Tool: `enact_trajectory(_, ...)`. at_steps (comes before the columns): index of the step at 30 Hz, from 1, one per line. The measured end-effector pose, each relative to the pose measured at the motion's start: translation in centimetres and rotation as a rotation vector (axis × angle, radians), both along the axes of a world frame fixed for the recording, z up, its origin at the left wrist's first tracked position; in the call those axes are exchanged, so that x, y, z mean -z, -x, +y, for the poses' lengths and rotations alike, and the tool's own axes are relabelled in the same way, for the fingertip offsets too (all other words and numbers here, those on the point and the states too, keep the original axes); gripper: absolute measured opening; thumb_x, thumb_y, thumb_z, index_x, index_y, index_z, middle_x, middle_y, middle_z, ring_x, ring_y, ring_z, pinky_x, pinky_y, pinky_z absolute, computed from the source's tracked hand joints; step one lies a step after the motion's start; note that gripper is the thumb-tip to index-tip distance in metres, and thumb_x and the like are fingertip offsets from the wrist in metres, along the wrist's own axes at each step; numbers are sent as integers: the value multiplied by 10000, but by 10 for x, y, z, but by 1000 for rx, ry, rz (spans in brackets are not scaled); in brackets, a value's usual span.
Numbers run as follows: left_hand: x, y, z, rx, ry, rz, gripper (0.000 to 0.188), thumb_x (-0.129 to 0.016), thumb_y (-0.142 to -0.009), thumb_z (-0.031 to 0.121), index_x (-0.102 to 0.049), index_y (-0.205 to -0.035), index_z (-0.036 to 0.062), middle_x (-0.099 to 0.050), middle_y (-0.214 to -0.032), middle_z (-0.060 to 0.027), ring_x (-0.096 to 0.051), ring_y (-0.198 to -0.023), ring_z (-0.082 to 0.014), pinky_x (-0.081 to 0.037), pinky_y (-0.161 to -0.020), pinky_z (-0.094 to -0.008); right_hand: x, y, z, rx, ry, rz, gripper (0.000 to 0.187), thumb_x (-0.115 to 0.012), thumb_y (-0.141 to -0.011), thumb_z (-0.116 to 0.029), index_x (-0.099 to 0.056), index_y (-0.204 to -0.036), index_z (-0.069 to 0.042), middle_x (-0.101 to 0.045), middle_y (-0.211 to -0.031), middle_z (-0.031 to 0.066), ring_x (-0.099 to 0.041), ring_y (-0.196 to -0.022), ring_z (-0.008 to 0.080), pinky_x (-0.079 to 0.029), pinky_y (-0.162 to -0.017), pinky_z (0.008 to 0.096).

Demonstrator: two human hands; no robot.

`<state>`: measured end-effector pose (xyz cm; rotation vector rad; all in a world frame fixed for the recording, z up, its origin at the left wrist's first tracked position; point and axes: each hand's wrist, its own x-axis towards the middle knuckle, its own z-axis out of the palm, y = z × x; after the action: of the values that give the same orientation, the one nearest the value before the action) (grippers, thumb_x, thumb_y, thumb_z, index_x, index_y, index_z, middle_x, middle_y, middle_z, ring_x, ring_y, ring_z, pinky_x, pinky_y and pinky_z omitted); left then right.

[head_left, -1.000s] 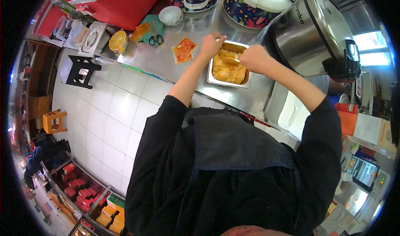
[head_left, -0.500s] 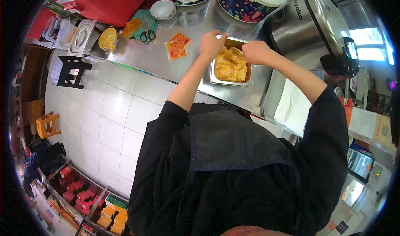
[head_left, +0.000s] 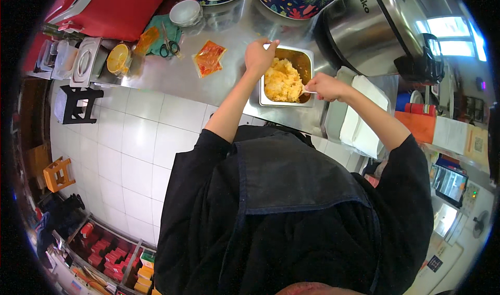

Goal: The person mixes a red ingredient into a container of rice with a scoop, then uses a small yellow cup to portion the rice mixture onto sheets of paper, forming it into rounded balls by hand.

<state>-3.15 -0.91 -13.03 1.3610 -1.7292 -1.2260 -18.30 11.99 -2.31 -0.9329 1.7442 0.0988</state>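
A rectangular steel pan [head_left: 308, 60] stands on the counter in front of me, with yellow-orange rice [head_left: 282, 81] heaped toward its left side. At the pan's left rim, my left hand [head_left: 259, 58] is closed on the edge, thumb pointing across the top. My right hand [head_left: 329, 87] is by the lower right of the pan, fingers wrapped round the handle of what looks like a metal spoon [head_left: 309, 91]. The spoon's head is down at the rice and mostly hidden. Brown smears show on the pan's bare inner wall at the right.
Left of the pan lies a clear packet of red-orange food [head_left: 210, 58]. Farther left are scissors [head_left: 169, 46] on a green cloth, a yellow-stained bowl [head_left: 119, 59] and white bowls [head_left: 185, 13]. A large steel cooker [head_left: 364, 29] stands right; a pale tray [head_left: 336, 115] sits below it.
My right hand has moved from the pan's upper right down to its lower right with the spoon. The rice has shifted left, baring the pan's right side. The view has turned slightly.
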Motion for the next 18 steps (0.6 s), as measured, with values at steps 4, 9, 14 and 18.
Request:
enact_trajectory(4,-10,-2,4,-17,31,-19,387,-628,-766,379,-657,-864,6,-626,-801,-221,-601,-778,-357,-455,-712,-393,9,-3,16,318,-49,-186,232,-531,-857,-267,-615,-824,-54,-437,-533,5,-291,-362,62,-182,-326,235)
enact_trajectory(9,-9,-5,5,-13,2,26,433,-590,-808,370,-627,-935,-42,-623,-890,-237,-607,-859,-341,-442,-781,-367,22,-20,26,510,-57,-380,243,-498,-881,-275,-588,-869,-49,-399,-553,-12,-247,-369,43,-138,-325,214)
enact_trajectory(14,-3,-2,1,-7,-58,70,413,-549,-842,342,-618,-960,-47,-628,-891,-226,-611,-847,-306,-436,-776,-351,36,-23,31,782,-122,-609,262,-415,-928,-269,-562,-920,-52,-328,-544,-64,-202,-387,20,-139,-319,192)
enact_trajectory(18,16,-2,-5,-17,-116,150,377,-531,-856,309,-621,-942,-48,-638,-824,-176,-583,-768,-225,-435,-715,-326,41,-18,40,975,-184,-858,266,-354,-952,-248,-527,-1003,-53,-316,-544,-82,-187,-383,12,-154,-314,181)
